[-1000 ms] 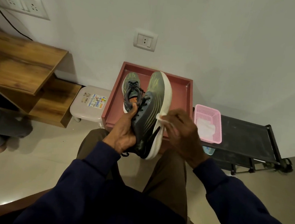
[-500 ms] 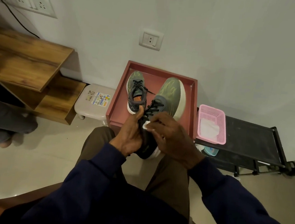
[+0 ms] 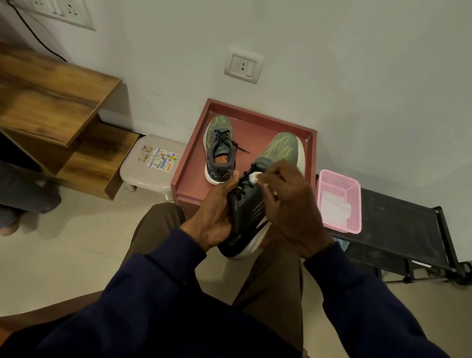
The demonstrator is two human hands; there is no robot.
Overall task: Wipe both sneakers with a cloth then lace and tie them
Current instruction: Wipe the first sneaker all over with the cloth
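Held sneaker (image 3: pixel 244 216), dark upper, green-streaked toe, white midsole, black laces, sits above the lap with its toe over the red tray (image 3: pixel 257 129); left hand (image 3: pixel 212 213) grips its side, right hand (image 3: pixel 291 208) pinches a white cloth (image 3: pixel 254 177) against the laces. Since 1.0 s ago the shoe has rolled upper-side up, and the cloth has left the midsole. Second sneaker (image 3: pixel 220 149) lies in the tray, pink basket (image 3: pixel 354 205) just beside; the right hand hides the eyelets.

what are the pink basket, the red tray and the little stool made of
Pink basket: looks like moulded plastic, given its fine perforated mesh walls.
Red tray: probably painted wood or board, matte, with thick square rims; can't be sure.
Small stool: likely beige plastic, with rounded moulded edges and stubby legs.
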